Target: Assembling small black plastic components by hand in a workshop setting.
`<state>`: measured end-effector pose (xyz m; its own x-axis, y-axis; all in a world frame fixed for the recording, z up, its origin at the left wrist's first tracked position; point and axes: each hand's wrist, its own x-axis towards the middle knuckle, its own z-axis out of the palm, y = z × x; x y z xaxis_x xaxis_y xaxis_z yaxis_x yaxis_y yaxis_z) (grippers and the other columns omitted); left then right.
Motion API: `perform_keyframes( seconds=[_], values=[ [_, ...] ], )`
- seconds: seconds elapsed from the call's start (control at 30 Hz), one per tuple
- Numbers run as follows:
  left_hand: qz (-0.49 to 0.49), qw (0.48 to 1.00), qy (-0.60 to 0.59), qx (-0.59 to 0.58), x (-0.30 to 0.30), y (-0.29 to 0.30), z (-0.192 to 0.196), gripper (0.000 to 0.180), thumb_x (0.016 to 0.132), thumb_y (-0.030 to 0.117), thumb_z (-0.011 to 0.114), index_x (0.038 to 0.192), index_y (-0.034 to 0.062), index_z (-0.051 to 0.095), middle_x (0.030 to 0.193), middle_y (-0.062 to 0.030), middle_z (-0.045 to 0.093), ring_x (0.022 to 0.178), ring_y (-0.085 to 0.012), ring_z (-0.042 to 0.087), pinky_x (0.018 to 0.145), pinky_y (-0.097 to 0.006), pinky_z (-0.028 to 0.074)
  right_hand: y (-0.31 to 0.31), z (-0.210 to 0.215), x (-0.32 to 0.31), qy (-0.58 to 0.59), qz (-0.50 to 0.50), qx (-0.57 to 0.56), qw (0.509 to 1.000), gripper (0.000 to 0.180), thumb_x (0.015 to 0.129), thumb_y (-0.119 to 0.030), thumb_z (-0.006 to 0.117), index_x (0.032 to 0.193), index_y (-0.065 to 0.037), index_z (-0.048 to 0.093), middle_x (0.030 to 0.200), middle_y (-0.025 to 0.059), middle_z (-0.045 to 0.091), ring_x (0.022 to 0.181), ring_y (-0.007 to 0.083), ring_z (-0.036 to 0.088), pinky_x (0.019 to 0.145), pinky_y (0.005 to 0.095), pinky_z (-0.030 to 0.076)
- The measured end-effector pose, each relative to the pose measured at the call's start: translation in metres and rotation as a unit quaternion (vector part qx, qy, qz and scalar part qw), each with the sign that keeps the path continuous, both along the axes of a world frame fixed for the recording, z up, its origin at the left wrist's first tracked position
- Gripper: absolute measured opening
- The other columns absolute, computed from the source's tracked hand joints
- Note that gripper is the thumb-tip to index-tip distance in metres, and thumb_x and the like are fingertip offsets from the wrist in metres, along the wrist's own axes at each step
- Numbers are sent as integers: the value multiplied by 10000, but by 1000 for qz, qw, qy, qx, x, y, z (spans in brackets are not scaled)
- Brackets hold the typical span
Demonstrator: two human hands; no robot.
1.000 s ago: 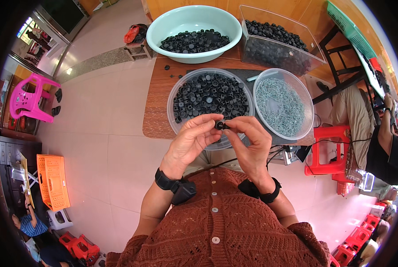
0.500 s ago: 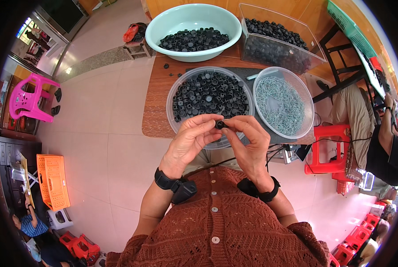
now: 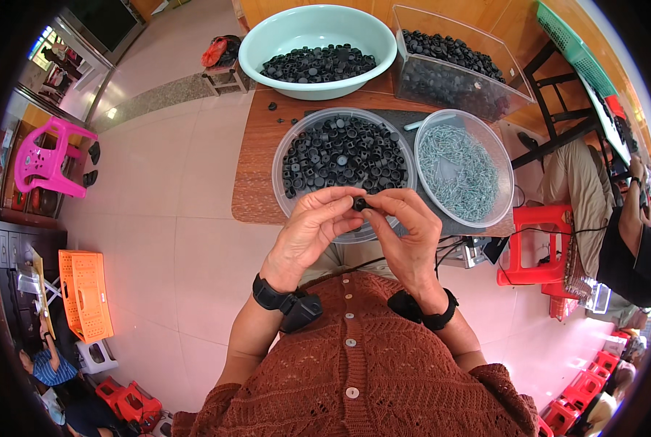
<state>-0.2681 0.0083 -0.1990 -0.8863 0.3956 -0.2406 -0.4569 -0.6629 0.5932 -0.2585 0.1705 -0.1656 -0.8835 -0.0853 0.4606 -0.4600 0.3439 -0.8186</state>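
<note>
Between the fingertips of both hands is a small round black plastic cap (image 3: pixel 359 204). My left hand (image 3: pixel 312 229) pinches it from the left, and my right hand (image 3: pixel 407 231) grips it from the right with thumb and forefinger. Both hands are held over the near rim of a clear round tub (image 3: pixel 277 175) filled with loose black caps (image 3: pixel 343 156). Right of it, a tilted clear round container (image 3: pixel 508 171) holds many small silvery screws (image 3: pixel 456 171). Whether a screw is inside the held cap cannot be made out.
A pale green basin (image 3: pixel 318 91) and a clear rectangular bin (image 3: pixel 471 102), both with black parts, stand at the table's back. A few loose pieces lie on the wooden table (image 3: pixel 256 160). A red stool (image 3: pixel 533 244) and a seated person (image 3: pixel 580 189) are at right.
Both hands stay in nearly the same place, and the black cap between the fingertips has turned slightly. The view has shifted a little.
</note>
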Motion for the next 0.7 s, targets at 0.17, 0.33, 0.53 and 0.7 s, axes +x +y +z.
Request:
perform_keyframes(
  seconds=[0.17, 0.33, 0.53, 0.7],
  values=[
    [0, 1000, 4, -5, 0, 1, 1, 206, 884, 69, 553, 1067, -10, 604, 1024, -91, 630, 849, -138, 636, 784, -261, 538, 0, 0, 1, 1, -1, 3, 1000, 189, 716, 72, 665, 891, -2, 665, 850, 97, 619, 725, 191, 628, 614, 271, 500],
    [20, 998, 29, -57, 2, 5, 6, 211, 887, 70, 546, 1071, -20, 596, 963, -98, 639, 825, -139, 644, 761, -258, 554, -2, 3, 1, 47, 0, 42, 998, 202, 709, 62, 674, 898, -5, 654, 848, 102, 612, 715, 213, 626, 608, 285, 502],
    [26, 995, 48, -77, 3, 3, 9, 191, 873, 65, 569, 1048, 12, 625, 1005, -91, 635, 875, -136, 623, 786, -274, 538, 0, 1, 1, 47, -6, 34, 998, 194, 704, 58, 680, 881, -11, 640, 847, 104, 619, 726, 224, 629, 607, 286, 499],
    [59, 991, 71, -96, 6, 7, 18, 209, 858, 38, 578, 1061, -3, 611, 965, -95, 641, 846, -138, 636, 759, -266, 554, 2, -1, 0, 82, 6, -14, 997, 202, 687, 70, 699, 862, -8, 635, 856, 103, 635, 741, 210, 635, 627, 278, 504]
  ],
)
